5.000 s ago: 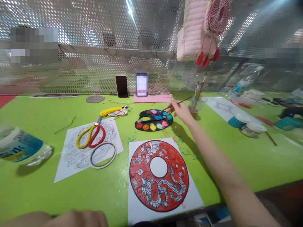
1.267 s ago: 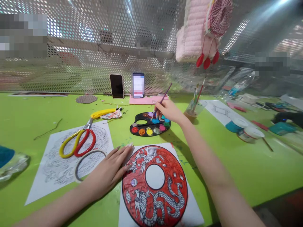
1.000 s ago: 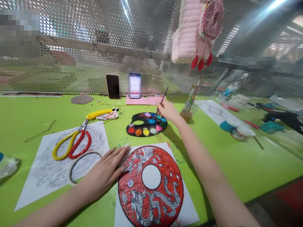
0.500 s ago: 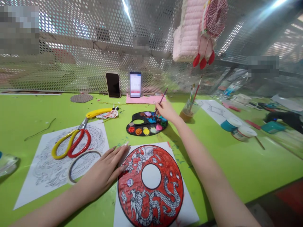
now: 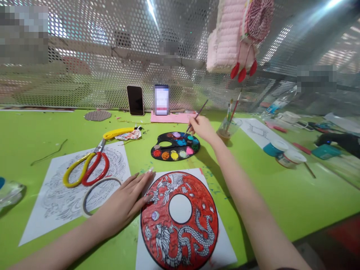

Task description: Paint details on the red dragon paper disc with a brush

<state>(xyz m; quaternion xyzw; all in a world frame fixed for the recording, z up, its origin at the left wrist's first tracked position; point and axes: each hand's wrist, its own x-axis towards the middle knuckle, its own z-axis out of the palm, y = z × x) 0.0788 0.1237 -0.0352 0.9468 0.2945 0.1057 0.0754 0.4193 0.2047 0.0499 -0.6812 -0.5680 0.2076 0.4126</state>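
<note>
My right hand [image 5: 203, 128] pinches a thin purple-handled paintbrush [image 5: 200, 114], holding it just above the upper right of a black paint palette [image 5: 168, 135] with several colored wells. My left hand [image 5: 123, 198] lies flat on the table, its fingertips at the edge of a white sheet [image 5: 225, 255]. That sheet bears a red painted ring [image 5: 197, 195] with a white phoenix and dragon. Its lower edge runs out of view.
Red-and-yellow scissors [image 5: 90, 165] and a tape roll [image 5: 99, 200] lie on a line-drawing sheet [image 5: 62, 210] to the left. A glass of brushes [image 5: 227, 127] stands right of the palette, near paint pots [image 5: 284, 153]. A perforated metal screen [image 5: 84, 48] backs the green table.
My right hand has lifted off the palette, moving up and slightly right, with the brush tilted further right. My left hand stays in place.
</note>
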